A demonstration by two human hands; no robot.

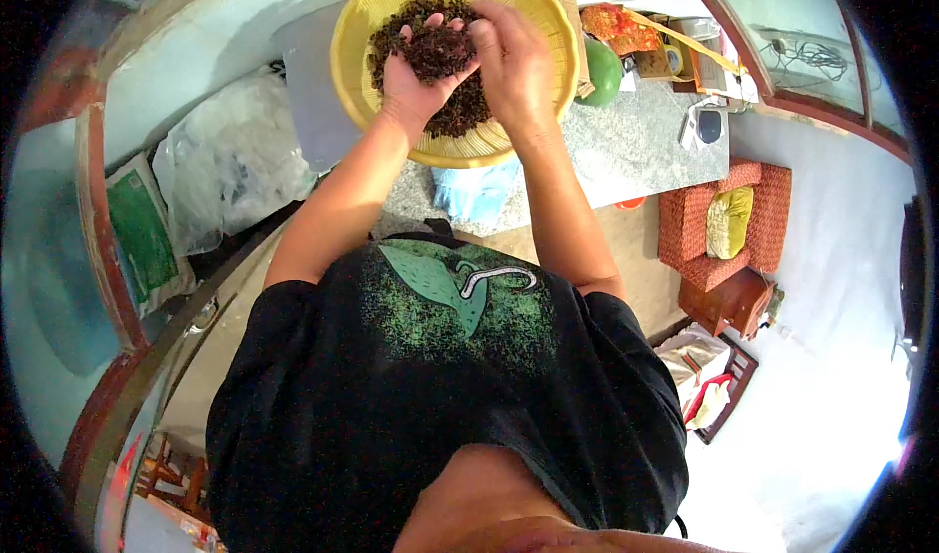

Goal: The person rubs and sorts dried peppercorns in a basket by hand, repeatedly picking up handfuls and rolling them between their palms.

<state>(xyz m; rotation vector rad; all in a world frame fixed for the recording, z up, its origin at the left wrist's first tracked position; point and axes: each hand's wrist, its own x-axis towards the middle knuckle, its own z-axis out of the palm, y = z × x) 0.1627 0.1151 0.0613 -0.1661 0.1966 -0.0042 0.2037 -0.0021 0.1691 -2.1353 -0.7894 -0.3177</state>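
Nearest, the person's black T-shirt [440,397] is filling the lower view. The left forearm [342,186] is passing across the near rim of a round yellow basket [354,69]; whether it is touching there, I cannot tell. If it is pressing, its weight could be tipping the basket.

Above the basket, the left hand [411,91] is lying palm up, its fingers curling loosely under a handful of dark dried plant pieces [435,56]. The top of this heap is staying uncovered, so a tilt, or a gap between the fingers, could be dropping some. The right hand [518,69] is bending its fingers just beside the heap; whether the tips are pinching something, I cannot tell. A too strong flick could be sending light pieces over the rim. More pieces are lying in the basket, below the hands.

By the near rim, a light-blue sheet [474,193] is covering part of the grey speckled tabletop [646,152]. Farther right, a green melon [602,74] is resting near the basket; a sideways push could be making it roll.
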